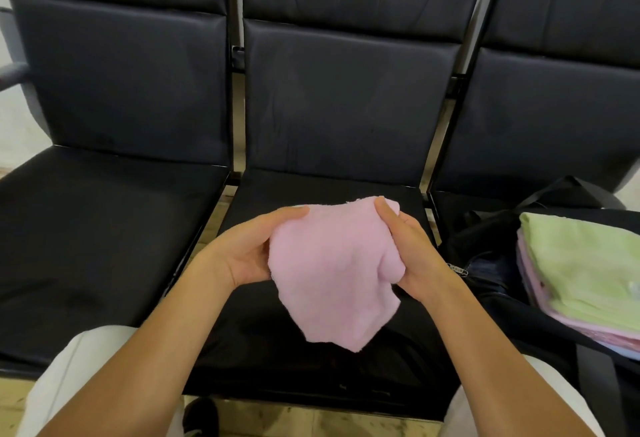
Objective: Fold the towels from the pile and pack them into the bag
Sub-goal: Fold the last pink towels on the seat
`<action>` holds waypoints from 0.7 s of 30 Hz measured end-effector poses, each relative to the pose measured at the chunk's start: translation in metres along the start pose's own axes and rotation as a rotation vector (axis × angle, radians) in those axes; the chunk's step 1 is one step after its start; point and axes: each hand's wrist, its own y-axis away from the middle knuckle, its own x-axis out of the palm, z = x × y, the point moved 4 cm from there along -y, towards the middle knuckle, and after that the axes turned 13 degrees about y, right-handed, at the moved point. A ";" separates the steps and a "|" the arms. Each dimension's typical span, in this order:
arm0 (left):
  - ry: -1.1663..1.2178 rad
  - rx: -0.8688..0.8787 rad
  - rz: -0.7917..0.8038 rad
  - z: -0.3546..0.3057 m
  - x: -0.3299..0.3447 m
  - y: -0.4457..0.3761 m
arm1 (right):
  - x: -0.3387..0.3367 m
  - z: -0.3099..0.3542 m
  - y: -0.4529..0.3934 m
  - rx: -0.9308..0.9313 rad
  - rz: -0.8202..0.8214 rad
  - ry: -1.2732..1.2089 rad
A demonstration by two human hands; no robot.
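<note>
towel above middle seat | bag right | folded stack in bag

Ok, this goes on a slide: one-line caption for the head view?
Both hands, left hand and right hand, hold a pink towel above the seat, beside the bag.

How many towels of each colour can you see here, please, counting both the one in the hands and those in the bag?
Pink towel, held in both hands: 1
Green towel, top of the stack in the black bag: 1
Pink or lilac layers under it: several, edges too thin to count
Pale blue layer at the bottom: 1
Total clearly countable: 3
</note>
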 end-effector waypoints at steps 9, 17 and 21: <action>0.032 0.027 0.017 -0.001 -0.004 -0.005 | -0.003 -0.006 -0.002 0.106 0.030 0.070; 0.151 0.037 0.099 -0.003 -0.001 -0.010 | -0.004 -0.007 0.003 0.093 0.198 -0.160; 0.053 0.040 0.110 -0.005 -0.008 -0.014 | -0.005 -0.010 -0.001 0.084 0.154 -0.060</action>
